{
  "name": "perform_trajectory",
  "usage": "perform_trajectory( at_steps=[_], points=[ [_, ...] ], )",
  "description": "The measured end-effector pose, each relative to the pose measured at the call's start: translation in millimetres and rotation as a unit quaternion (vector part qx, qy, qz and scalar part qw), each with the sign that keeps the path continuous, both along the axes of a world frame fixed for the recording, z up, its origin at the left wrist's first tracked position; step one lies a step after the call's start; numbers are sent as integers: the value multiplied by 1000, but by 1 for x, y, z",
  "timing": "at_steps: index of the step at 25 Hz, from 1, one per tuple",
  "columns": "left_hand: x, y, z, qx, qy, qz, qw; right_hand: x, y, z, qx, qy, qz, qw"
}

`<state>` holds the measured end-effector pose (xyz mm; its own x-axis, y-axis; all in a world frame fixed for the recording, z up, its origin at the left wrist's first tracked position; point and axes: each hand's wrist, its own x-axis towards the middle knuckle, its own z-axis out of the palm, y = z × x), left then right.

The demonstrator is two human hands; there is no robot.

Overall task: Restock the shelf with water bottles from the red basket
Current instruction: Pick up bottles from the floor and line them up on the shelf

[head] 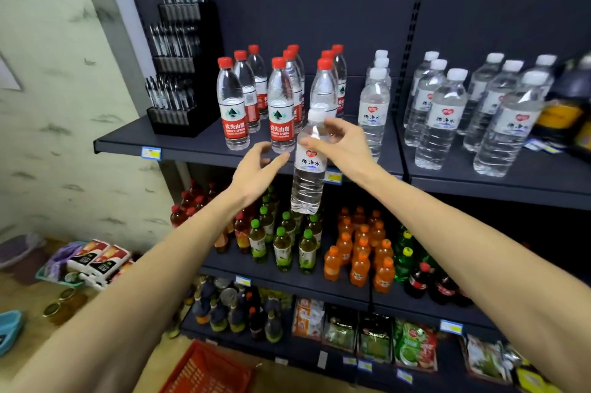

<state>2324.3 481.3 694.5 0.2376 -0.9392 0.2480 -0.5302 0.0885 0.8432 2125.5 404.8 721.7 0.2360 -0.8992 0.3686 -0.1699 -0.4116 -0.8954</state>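
My right hand (343, 144) grips a clear white-capped water bottle (308, 175) by its shoulder, holding it upright in the air just in front of the top shelf's front edge (198, 154). My left hand (259, 168) hovers open just left of the bottle, fingers spread, not touching it. On the shelf stand several red-capped water bottles (232, 107) at the left and several white-capped bottles (374, 107) of the same kind to the right. The red basket (208, 370) lies on the floor at the bottom, its inside mostly cut off.
A black display rack (182, 72) stands at the shelf's left end. More white-capped bottles (444, 117) fill the right bay. Lower shelves hold green tea, orange soda and cola bottles (361, 252), with snack packets (374, 335) below. Packages and jars (92, 261) lie on the floor at left.
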Motion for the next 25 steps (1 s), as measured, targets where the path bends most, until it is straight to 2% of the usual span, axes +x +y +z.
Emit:
perform_trajectory(
  at_steps=[3,11,21,25],
  points=[
    [-24,-16,20,-33,-21,12,999,-31,-2,7,-15,2,-26,1000],
    [-148,-52,48,-119,-63,52,990,-133,-22,42,-25,-98,-35,994],
    [-277,-101,61,-153,-34,-3,988,-267,-33,40,-54,-105,-50,992],
    [-324,-105,69,-174,-57,-26,983,-305,-37,47,-77,-105,-72,989]
  ],
)
